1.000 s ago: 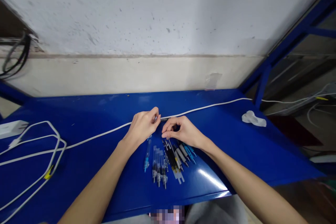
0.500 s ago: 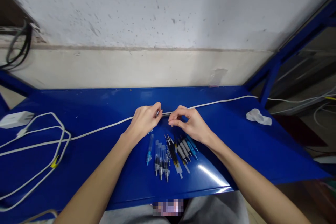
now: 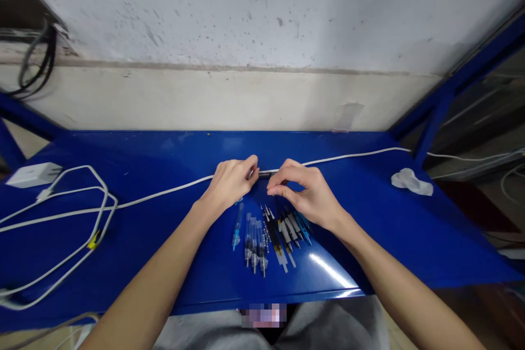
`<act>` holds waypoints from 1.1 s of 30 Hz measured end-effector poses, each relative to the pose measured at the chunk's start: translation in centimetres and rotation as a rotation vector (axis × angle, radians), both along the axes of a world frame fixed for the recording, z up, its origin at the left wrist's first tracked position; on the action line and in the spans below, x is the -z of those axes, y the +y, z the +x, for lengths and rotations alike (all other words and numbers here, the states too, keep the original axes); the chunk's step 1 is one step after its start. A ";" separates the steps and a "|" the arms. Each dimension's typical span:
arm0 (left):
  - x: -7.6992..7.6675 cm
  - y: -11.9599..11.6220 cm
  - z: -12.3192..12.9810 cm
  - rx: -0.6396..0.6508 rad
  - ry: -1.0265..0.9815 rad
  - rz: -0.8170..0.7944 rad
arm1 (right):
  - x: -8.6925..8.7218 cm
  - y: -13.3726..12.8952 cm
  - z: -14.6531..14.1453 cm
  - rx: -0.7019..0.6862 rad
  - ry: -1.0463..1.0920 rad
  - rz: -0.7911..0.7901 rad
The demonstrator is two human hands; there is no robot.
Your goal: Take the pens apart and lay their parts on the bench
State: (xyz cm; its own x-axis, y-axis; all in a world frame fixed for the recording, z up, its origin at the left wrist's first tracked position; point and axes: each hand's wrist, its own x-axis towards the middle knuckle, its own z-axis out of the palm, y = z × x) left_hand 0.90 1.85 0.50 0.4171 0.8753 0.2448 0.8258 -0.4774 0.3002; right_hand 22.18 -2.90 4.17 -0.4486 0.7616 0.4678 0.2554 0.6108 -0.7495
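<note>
My left hand (image 3: 234, 179) is closed in a pinch above the blue table, just in front of the white cable. A small shiny bit shows at its fingertips, too small to name. Facing it, my right hand (image 3: 304, 188) has thumb and forefinger curled close together; whatever is between them cannot be made out. A short dark thin piece (image 3: 266, 175) shows between the hands, and who holds it is unclear. Below lie clear pen barrels (image 3: 254, 246) with dark ends, a blue-tipped clear barrel (image 3: 237, 229), dark ink refills (image 3: 274, 235), grey grip parts (image 3: 290, 229) and blue pen parts (image 3: 303, 227).
A white cable (image 3: 164, 196) runs across the blue table (image 3: 164, 147), looping at the left beside a white charger (image 3: 35, 175). Crumpled white material (image 3: 411, 181) lies at the right. Behind stands a wall (image 3: 229, 101); blue frame posts (image 3: 435, 120) rise at the sides.
The view has shifted slightly, moving the table contents a little in the picture. Both hands stay close together over the cable, and the right fingertips look slightly closer to each other.
</note>
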 end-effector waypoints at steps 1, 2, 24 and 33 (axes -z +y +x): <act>0.0 0.0 0.0 -0.006 0.005 0.003 | -0.1 -0.1 0.0 -0.002 0.011 0.031; 0.0 0.0 0.0 -0.012 0.012 0.006 | -0.2 -0.2 -0.1 -0.006 0.015 0.059; -0.1 0.2 -0.3 -0.084 -0.020 0.066 | 1.7 0.9 -0.2 -0.056 -0.350 -0.305; -0.4 0.2 -0.4 -0.097 -0.017 0.055 | 2.5 1.3 0.1 -0.122 -0.400 -0.267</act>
